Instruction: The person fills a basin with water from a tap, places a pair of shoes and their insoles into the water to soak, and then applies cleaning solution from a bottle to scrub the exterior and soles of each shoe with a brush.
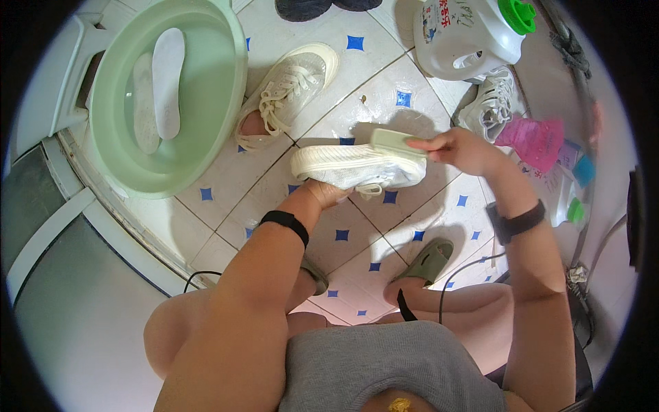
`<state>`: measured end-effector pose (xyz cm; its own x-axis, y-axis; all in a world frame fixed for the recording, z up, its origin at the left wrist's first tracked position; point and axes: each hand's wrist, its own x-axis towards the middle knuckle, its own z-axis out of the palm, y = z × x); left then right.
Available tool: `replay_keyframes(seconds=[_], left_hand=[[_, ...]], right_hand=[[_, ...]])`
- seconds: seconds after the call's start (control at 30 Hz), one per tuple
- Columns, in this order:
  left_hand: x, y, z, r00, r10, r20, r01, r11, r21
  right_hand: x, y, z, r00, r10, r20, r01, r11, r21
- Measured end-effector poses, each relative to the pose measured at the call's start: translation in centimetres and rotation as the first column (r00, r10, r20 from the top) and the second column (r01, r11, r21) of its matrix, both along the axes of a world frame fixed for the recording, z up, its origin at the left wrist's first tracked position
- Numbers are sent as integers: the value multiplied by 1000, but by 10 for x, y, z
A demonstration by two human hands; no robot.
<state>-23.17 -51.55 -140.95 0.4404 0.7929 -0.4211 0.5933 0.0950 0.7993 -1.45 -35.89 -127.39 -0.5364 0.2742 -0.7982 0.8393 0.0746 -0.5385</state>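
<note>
A white lace-up sneaker (343, 165) is tipped on its side above the tiled floor, its sole edge turned upward. My left hand (328, 192) is tucked inside the shoe's opening and holds it up; most of its fingers are hidden. My right hand (461, 151) grips a pale green scrubbing brush (397, 143) and rests it against the sole edge near the toe. The brush's bristles do not show. Beyond the left hand, a matching white sneaker (292, 86) stands on the wet floor with its laces loose.
A light green basin (237, 89) at the far left holds water and two insoles (169, 82). At the far right stand a big white jug with a green cap (473, 38), another white sneaker (489, 103) and a pink bag (532, 143). A thin black cable (456, 271) runs near my slippered foot.
</note>
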Motion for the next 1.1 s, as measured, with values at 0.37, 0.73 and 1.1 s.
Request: replay_keyframes(seconds=[0.37,0.73,1.1], left_hand=[[3,-23,-28,992,128,-14,-110,897,428],[-4,-16,-23,996,85,-32,-78,984,163],[-5,-2,-10,992,91,88,-88,995,-38]], right_hand=[[-11,-7,-5,996,-44,-73,44,999,-2],[-41,-19,-2,998,-39,-56,42,998,54],[-63,-50,-27,972,-19,-235,38,996,79]])
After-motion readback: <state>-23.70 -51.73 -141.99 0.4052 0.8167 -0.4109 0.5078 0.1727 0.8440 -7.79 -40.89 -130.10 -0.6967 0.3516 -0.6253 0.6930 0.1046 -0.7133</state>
